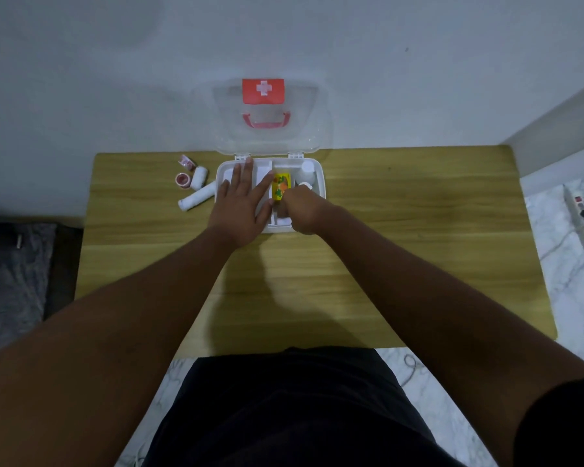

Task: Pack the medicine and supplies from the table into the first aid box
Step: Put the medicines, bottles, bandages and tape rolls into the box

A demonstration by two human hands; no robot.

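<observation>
The white first aid box [321, 178] stands open at the far edge of the wooden table, its clear lid [270, 119] with a red cross label leaning against the wall. My left hand [241, 205] lies flat with fingers spread over the box's left compartment. My right hand [302, 212] is curled over the middle compartment, its fingers at the near end of a yellow packet [280, 185] with orange and green print. A white bottle [307, 173] stands in the right compartment. Left of the box lie two white bandage rolls [198, 193] and two pink tape rolls [183, 179].
The wooden table [418, 230] has a wide bare surface to the right of and in front of the box. A white power strip [582, 214] lies on the marble floor at the right. A dark mat lies on the floor at the left.
</observation>
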